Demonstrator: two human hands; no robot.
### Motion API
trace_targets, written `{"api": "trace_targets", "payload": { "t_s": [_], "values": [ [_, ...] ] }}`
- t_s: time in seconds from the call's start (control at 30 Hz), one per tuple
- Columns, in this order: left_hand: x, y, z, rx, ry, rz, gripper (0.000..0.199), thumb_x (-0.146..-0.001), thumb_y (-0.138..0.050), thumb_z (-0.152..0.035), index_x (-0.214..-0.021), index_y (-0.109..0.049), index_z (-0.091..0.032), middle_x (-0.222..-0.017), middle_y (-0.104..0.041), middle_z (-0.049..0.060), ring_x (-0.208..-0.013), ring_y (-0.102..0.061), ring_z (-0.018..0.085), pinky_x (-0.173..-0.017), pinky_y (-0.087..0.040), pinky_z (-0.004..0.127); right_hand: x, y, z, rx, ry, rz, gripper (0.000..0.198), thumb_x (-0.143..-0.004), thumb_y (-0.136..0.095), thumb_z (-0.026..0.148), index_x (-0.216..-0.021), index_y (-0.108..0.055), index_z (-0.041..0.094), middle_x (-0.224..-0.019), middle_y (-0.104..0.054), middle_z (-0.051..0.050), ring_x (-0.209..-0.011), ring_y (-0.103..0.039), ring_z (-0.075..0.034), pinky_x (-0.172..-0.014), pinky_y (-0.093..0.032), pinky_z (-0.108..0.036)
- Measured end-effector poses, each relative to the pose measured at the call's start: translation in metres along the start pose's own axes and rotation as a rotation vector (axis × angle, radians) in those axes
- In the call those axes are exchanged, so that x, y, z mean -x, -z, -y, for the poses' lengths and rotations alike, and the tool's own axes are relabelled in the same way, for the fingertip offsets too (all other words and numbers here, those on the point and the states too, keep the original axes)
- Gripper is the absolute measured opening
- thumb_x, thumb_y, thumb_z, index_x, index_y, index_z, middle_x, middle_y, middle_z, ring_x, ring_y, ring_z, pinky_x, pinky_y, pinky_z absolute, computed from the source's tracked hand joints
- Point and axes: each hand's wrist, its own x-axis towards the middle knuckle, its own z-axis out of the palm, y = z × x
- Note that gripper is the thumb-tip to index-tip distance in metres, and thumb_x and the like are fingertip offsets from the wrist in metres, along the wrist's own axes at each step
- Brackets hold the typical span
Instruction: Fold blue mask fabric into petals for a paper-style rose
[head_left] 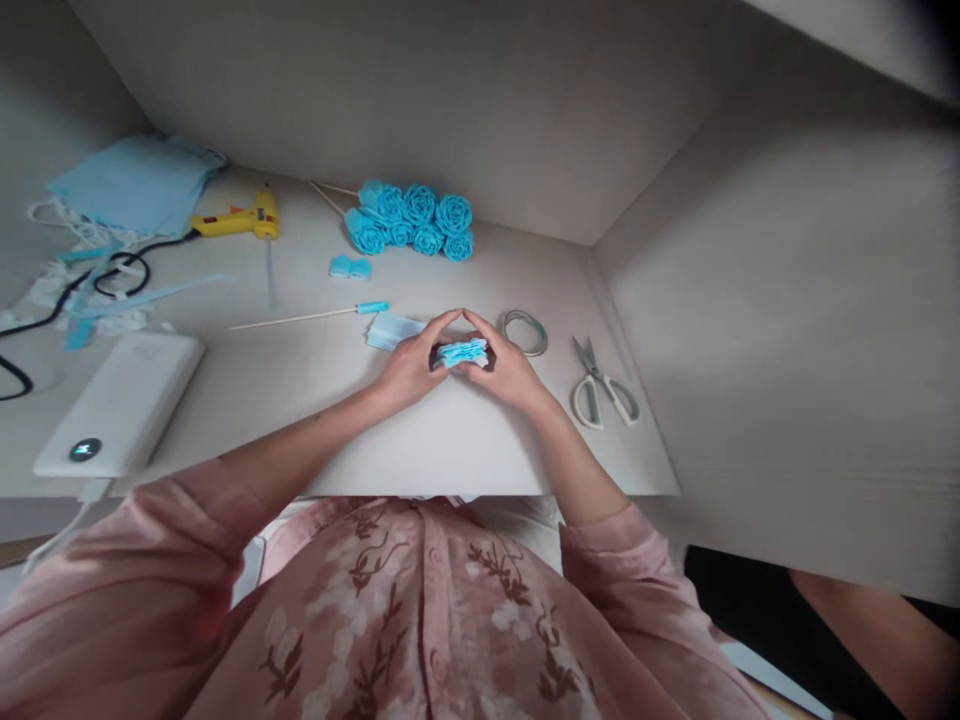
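Between my two hands is a small stack of blue and white pleated mask pieces [463,353], its layered edges facing me. My left hand [412,365] grips the stack's left end with fingers and thumb. On the right end, my right hand [506,372] has hold of it in the same way, and the fingertips of both hands meet above it. Partly behind my left hand lies a flat pale-blue piece of mask fabric [391,331]. A thin wooden stick [300,319] with a blue-wrapped tip [373,307] rests to the left of it.
Blue fabric roses [418,207] on sticks lie at the back, near a small blue piece [350,267]. A yellow glue gun [240,217], face masks [139,185] and a white power bank [124,405] are left. Right are a wire coil [526,333] and scissors [600,388].
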Motion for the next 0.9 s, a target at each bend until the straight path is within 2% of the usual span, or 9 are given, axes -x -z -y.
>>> {"api": "trace_targets", "payload": {
  "t_s": [0.17,0.3,0.5,0.67,0.8,0.9],
  "values": [
    [0.001,0.003,-0.003,-0.032,0.039,-0.033,0.068,-0.078,-0.055,-0.011,-0.145,-0.045,-0.020,-0.099,-0.068,0.004,-0.088,-0.063,0.017,-0.087,-0.048,0.030,0.003,-0.001,-0.001,0.001,-0.017,-0.063,0.064,-0.079,-0.064,0.025,-0.142,-0.051,0.027,-0.112,-0.072,-0.005,-0.079,-0.062,-0.019,-0.083,-0.054,-0.039],
    [0.001,0.007,-0.007,-0.016,0.011,-0.054,0.070,-0.077,-0.058,-0.013,-0.146,-0.043,-0.018,-0.100,-0.067,0.004,-0.091,-0.062,0.016,-0.089,-0.047,0.028,0.005,-0.002,-0.003,-0.006,0.000,-0.130,0.057,-0.082,-0.063,0.028,-0.139,-0.055,0.028,-0.109,-0.071,-0.005,-0.079,-0.062,-0.019,-0.082,-0.054,-0.038],
    [-0.001,0.005,0.000,-0.082,0.018,0.020,0.074,-0.076,-0.060,-0.012,-0.147,-0.042,-0.018,-0.101,-0.069,0.006,-0.087,-0.062,0.018,-0.086,-0.047,0.029,0.004,-0.003,-0.005,0.028,0.013,-0.021,0.067,-0.079,-0.069,0.031,-0.144,-0.051,0.027,-0.111,-0.071,-0.008,-0.078,-0.062,-0.020,-0.081,-0.053,-0.039],
    [0.001,0.006,-0.002,-0.086,-0.013,-0.019,0.067,-0.077,-0.058,-0.012,-0.143,-0.048,-0.021,-0.092,-0.066,0.002,-0.083,-0.060,0.016,-0.084,-0.046,0.027,0.005,-0.002,-0.003,-0.016,-0.036,-0.074,0.060,-0.080,-0.065,0.028,-0.139,-0.055,0.028,-0.112,-0.072,-0.004,-0.075,-0.062,-0.018,-0.079,-0.055,-0.037],
    [0.002,0.009,-0.010,0.047,-0.028,-0.107,0.061,-0.081,-0.061,-0.021,-0.141,-0.049,-0.018,-0.086,-0.061,0.001,-0.083,-0.058,0.015,-0.086,-0.046,0.027,0.007,-0.003,0.001,-0.196,-0.063,-0.116,0.062,-0.078,-0.071,0.036,-0.138,-0.056,0.027,-0.126,-0.068,-0.005,-0.091,-0.065,-0.021,-0.085,-0.056,-0.037],
    [0.001,0.009,-0.011,0.216,0.007,-0.076,0.067,-0.080,-0.067,-0.030,-0.142,-0.045,-0.016,-0.082,-0.061,0.000,-0.077,-0.056,0.014,-0.077,-0.047,0.027,0.006,-0.006,0.002,-0.337,-0.077,-0.143,0.067,-0.078,-0.072,0.041,-0.140,-0.053,0.025,-0.129,-0.066,-0.006,-0.103,-0.065,-0.023,-0.093,-0.054,-0.039]
  ]
}}
